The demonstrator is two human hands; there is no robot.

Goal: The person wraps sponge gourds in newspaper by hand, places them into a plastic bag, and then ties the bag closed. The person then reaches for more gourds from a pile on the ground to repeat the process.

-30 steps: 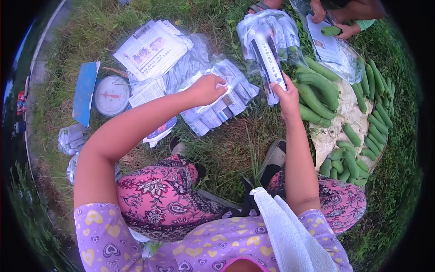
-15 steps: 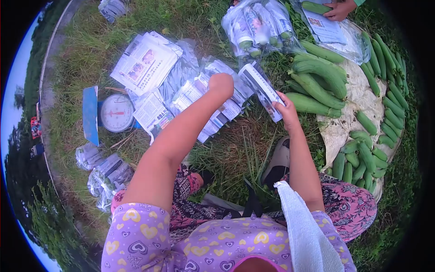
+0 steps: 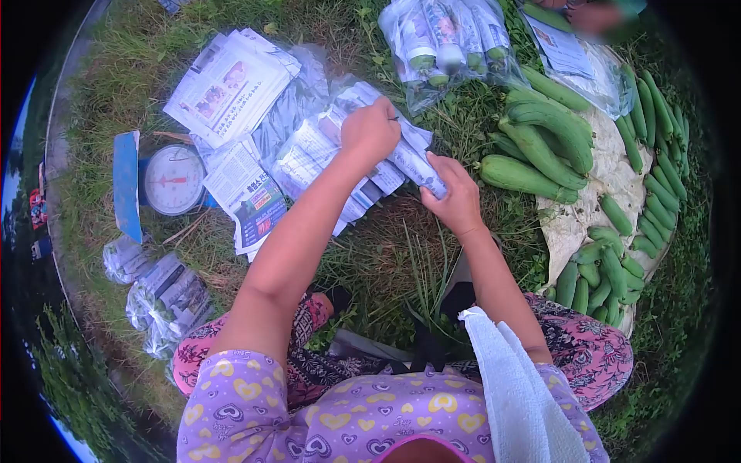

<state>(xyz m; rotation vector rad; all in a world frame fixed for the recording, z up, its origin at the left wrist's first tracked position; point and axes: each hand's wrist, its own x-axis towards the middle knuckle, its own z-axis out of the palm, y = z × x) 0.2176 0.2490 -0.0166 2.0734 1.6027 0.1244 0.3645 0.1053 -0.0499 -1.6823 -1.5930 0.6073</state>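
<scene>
My right hand (image 3: 454,197) grips the lower end of a newspaper-wrapped roll (image 3: 417,166), which lies slanted at the right side of several similar wrapped rolls (image 3: 305,158). What is inside the paper is hidden. Over the upper part of these rolls is my left hand (image 3: 370,133), fingers curled closed; I cannot make out what is in it. Clear plastic bags (image 3: 312,69) lie under and behind the rolls. To their left are a stack of newspaper sheets (image 3: 231,85) and another folded newspaper (image 3: 245,193).
Long green gourds (image 3: 544,150) are piled on the right, with more on a pale cloth (image 3: 575,224). A bag of wrapped gourds (image 3: 448,42) lies ahead. Left are a dial scale (image 3: 174,179) and bagged bundles (image 3: 170,297). Another person's hand (image 3: 598,17) is at top right.
My right hand has brought the wrapped roll left and down onto the row of rolls. My left hand has shifted slightly up and left. The camera view has moved a little.
</scene>
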